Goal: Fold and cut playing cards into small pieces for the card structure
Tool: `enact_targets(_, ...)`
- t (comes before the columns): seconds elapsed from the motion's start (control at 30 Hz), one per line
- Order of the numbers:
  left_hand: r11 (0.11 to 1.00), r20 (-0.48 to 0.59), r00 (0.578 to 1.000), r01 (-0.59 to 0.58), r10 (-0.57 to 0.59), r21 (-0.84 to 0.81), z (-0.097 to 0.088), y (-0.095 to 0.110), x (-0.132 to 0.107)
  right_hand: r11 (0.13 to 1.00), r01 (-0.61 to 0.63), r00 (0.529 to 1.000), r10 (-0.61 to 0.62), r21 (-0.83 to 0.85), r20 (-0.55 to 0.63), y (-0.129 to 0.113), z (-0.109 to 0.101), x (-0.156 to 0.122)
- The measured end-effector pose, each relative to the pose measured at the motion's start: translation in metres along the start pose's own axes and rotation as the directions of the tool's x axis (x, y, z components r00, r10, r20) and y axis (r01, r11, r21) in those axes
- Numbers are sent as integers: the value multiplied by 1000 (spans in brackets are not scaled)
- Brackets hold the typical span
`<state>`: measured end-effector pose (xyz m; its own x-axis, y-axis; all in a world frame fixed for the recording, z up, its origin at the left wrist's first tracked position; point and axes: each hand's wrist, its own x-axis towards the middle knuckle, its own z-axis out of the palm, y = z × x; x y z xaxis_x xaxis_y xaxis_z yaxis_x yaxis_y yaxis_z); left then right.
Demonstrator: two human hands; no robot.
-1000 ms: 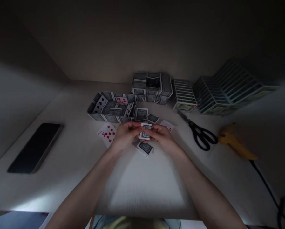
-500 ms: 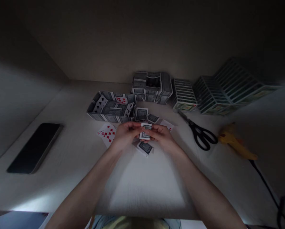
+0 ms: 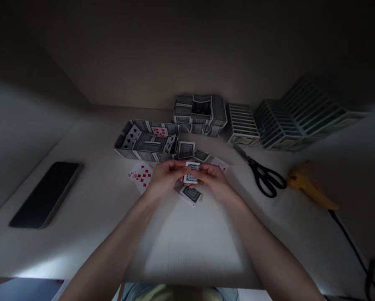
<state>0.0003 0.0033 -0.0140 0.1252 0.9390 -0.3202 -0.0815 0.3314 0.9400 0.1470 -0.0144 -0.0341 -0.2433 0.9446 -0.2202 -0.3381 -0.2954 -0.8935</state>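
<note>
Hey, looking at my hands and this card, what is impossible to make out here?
Head view, all dim.
Face of the card: only its patterned back shows, and the left hand and right hand cover its sides.
Inside of the rear card box: lost in shadow.
The yellow tool: blurred, its cord cut off at the lower right edge.
Labels on the stacked decks: too small.

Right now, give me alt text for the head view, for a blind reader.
The left hand and right hand hold one patterned card together above a pale desk. A box built of cards, black scissors, a yellow glue gun and a phone lie nearby.
</note>
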Motion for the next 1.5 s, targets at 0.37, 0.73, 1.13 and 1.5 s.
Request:
enact_targets(0.37, 998, -12, 999, -35, 34, -56, 3, -1, -1, 999, -44, 997, 44, 5, 65, -2, 2, -1)
enact_targets(0.73, 996, -24, 1000, -15, 13, -85, 6, -1, -2, 998, -28, 996, 33, -59, 81, -2, 3, -1)
enact_targets(1.13, 998, -19, 1000, -10, 9, -60, 7, 3, -6, 999, -32, 992, 36, -36, 122, -2, 3, -2)
enact_targets(1.5, 998, 6, 1000, -24, 25, -64, 6, 2, -4, 999, -31, 992, 37, -44, 124, -3, 3, -3)
